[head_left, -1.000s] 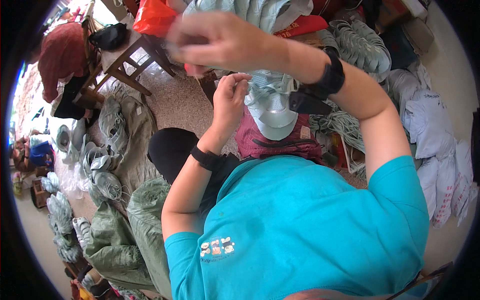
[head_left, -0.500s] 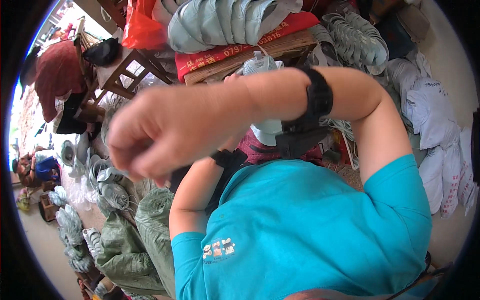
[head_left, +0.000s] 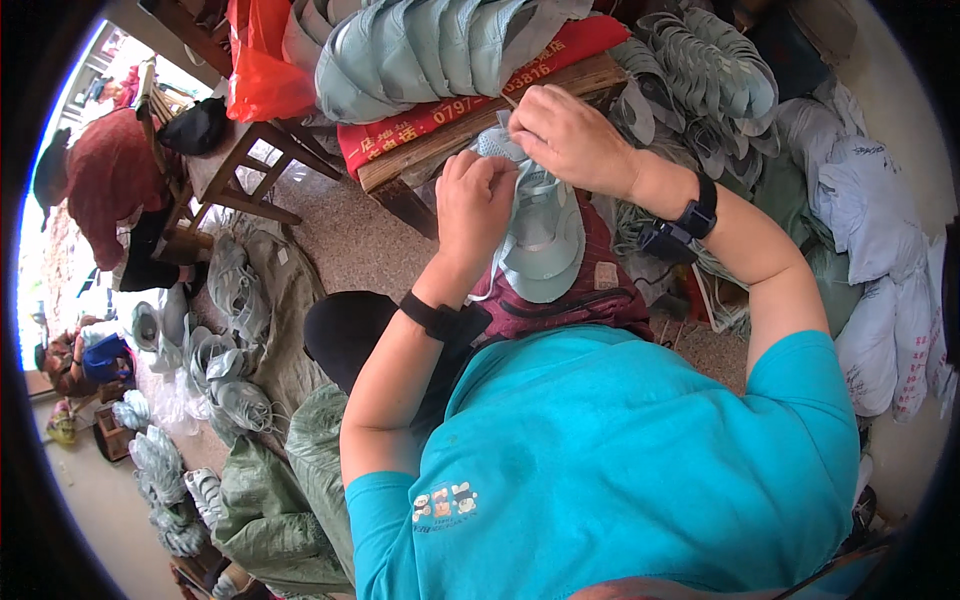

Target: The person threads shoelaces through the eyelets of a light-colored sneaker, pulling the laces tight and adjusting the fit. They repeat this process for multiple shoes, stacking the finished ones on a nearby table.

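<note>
A pale blue-green sneaker upper [head_left: 540,245] rests over maroon cloth [head_left: 610,290] on my lap, its toe toward me. Pale shoelace [head_left: 541,183] runs through its eyelets. At the left side of the lacing, my left hand [head_left: 474,205] is closed in a pinch on the shoelace, and a loose length hangs down below it. Over the tongue end, my right hand [head_left: 575,140] has its fingertips pressed together on the lace, which they mostly cover. A thin tip sticks out above those fingers, too small to name.
Ahead stands a wooden bench [head_left: 410,170] with red printed cloth [head_left: 400,130] and stacked shoe uppers [head_left: 420,60]. A red plastic bag [head_left: 268,60] hangs beside it. Green sacks [head_left: 265,500] and more uppers [head_left: 240,290] lie left; white sacks [head_left: 870,220] right. Another person [head_left: 115,170] sits far left.
My right hand has come back from far left, where it was blurred across the view, to the tongue end of the sneaker upper. My left hand, mostly hidden before, now shows at the lacing.
</note>
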Demonstrator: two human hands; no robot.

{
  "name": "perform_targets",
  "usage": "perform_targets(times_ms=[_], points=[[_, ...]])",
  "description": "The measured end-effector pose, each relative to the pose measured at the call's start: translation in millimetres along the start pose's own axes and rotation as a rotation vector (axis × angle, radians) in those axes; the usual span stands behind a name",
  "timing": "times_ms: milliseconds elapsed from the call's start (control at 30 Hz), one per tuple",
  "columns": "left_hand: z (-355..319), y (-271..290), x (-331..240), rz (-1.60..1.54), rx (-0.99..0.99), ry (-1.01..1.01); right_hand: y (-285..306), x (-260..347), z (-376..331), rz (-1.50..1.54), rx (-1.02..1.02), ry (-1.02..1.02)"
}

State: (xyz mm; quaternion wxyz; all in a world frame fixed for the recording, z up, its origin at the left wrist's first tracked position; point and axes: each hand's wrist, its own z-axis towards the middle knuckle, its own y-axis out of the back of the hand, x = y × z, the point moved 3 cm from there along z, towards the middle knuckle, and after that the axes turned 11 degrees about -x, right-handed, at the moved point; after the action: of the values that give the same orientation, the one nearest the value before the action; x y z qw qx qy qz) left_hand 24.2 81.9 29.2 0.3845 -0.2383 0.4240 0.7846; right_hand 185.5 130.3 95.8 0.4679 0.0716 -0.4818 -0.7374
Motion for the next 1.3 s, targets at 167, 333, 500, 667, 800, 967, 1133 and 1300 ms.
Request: perform_targets(times_ms=[167, 333, 500, 667, 800, 967, 1133, 1300], points=[[6.3, 9.0, -12.7, 0.161, -0.092, -0.077, -8.0, -15.2, -18.9, -0.125, 0.075, 0.041], [1.8, -0.8, -7.8, 0.234, -0.136, -0.058, -13.2, -14.9, -21.9, -0.024, 0.073, -0.028], [-2.2, 3.8, -4.5, 0.090, -0.155, -0.032, -19.4, -18.3, -25.1, 0.135, 0.005, -0.112], [-11.7, 21.9, -9.7, 0.134, -0.233, -0.057, 25.9, -41.4, -15.5, -0.280, -0.408, -0.011], [-12.1, 21.4, -20.4, 0.234, -0.117, -0.097, 70.2, -100.9, -27.2, -0.443, -0.579, -0.033], [2.8, 39.5, -15.4, 0.305, -0.192, -0.205, 135.9, -178.9, -71.8, -0.701, -0.681, -0.192], [9.1, 83.1, 27.7, 0.525, -0.284, -0.290, 186.7, -226.5, -125.8, -0.830, -0.624, -0.458], [-12.7, 59.3, 29.3, -0.053, -0.213, 0.185, 127.6, -175.0, -89.2, -0.562, -0.402, -0.359]])
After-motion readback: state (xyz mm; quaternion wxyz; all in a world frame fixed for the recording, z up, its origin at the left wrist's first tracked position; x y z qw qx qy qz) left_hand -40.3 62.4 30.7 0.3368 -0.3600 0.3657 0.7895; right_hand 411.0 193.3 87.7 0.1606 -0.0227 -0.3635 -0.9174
